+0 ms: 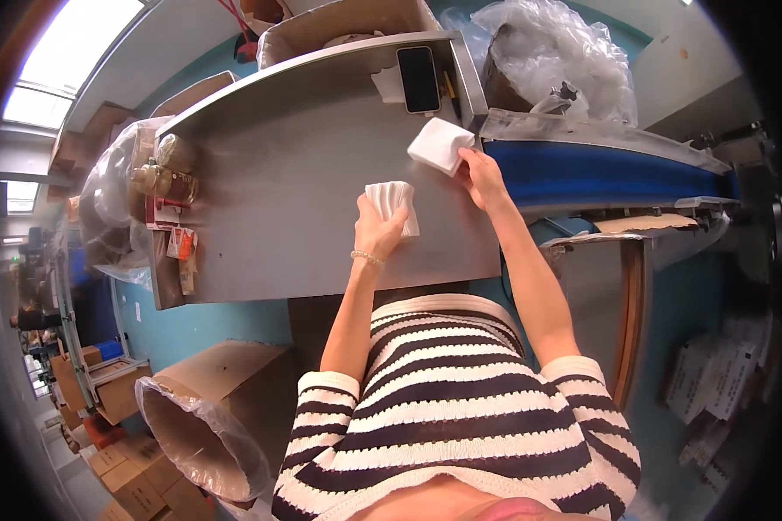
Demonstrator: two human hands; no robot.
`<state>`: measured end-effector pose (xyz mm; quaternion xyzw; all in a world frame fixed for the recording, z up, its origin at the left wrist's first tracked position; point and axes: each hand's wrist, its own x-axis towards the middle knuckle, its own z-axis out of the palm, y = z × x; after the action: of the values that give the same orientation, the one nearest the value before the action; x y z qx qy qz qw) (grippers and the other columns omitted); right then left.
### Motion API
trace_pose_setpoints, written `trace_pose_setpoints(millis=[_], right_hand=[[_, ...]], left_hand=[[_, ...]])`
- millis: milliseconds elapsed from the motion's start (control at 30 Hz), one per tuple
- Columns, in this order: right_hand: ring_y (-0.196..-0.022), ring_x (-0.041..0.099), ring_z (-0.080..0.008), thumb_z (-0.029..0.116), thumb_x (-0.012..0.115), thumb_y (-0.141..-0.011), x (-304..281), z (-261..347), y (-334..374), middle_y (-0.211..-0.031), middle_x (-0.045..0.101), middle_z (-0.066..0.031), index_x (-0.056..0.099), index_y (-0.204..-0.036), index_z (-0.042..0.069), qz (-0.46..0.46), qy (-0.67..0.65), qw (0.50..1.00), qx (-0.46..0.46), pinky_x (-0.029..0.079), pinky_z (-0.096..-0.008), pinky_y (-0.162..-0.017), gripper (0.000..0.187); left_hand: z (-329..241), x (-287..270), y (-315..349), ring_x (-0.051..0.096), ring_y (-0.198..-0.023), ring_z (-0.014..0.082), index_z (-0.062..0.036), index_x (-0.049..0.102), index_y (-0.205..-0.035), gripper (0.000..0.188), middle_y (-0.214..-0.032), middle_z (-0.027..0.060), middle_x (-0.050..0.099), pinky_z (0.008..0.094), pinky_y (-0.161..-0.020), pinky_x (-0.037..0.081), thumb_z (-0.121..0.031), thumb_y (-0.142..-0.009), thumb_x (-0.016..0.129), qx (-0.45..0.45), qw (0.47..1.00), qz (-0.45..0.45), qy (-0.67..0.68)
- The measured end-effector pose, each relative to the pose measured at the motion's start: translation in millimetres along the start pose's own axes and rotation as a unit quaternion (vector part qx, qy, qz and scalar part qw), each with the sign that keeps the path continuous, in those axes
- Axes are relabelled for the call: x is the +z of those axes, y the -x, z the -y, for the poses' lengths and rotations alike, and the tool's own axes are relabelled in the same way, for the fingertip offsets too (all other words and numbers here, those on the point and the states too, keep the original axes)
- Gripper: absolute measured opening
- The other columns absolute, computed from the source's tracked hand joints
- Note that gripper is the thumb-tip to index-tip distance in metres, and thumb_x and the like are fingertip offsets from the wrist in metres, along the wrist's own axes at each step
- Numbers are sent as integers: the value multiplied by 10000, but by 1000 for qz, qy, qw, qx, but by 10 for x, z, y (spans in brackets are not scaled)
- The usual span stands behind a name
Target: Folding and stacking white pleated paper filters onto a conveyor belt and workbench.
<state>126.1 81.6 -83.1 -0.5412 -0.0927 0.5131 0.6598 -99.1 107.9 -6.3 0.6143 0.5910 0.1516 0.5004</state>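
Over the grey metal table [278, 200], your left hand [379, 233] clasps a ribbed white stack [393, 193], folds and long axis running away from you; your right hand [481, 178] pinches a smooth, squarish white pad [437, 144] by its right corner. Material: possibly paper.

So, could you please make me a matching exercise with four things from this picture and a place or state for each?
Things:
1. Left hand
2. Right hand
3. Phone
4. Bracelet

Places or states:
A. Worn at a wrist
B. Holding the flat white square bundle
C. Lying near the far edge of the metal table
D. Gripping the ribbed white stack

Pairs: 1-D, 2-B, 3-C, 4-A
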Motion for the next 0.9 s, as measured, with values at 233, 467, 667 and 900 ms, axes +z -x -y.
trace_pose_setpoints(millis=[233,467,667,900], right_hand=[[-814,612,-152,463,619,-909,200,-77,1039,-912,668,-89,599,-1077,-31,62,408,908,-71,493,-283,-754,522],[-853,603,-133,282,624,-924,-228,57,1032,-997,657,-80,617,-1094,-21,72,189,975,88,489,-270,-715,347],[-882,618,-153,440,620,-918,-346,72,912,-1045,632,-106,543,-1169,-32,-47,129,990,33,509,-274,-754,540],[-884,620,-190,525,688,-835,-156,191,966,-996,648,-134,548,-1153,-56,5,308,951,17,511,-319,-798,676]], left_hand=[[192,239,105,539,-1139,165,-36,326,-1449,614,-1276,103,546,286,-972,429,-250,-944,603,30,945,143,294],[107,556,153,542,-1161,211,-18,312,-1432,785,-1278,138,545,322,-977,447,-276,-827,741,66,970,105,211],[1,699,96,551,-1151,224,-25,348,-1395,794,-1260,147,555,326,-973,452,-285,-779,776,67,963,146,216],[-10,885,91,575,-1075,199,4,358,-1354,845,-1186,133,569,317,-895,496,-316,-733,835,92,974,125,163]])
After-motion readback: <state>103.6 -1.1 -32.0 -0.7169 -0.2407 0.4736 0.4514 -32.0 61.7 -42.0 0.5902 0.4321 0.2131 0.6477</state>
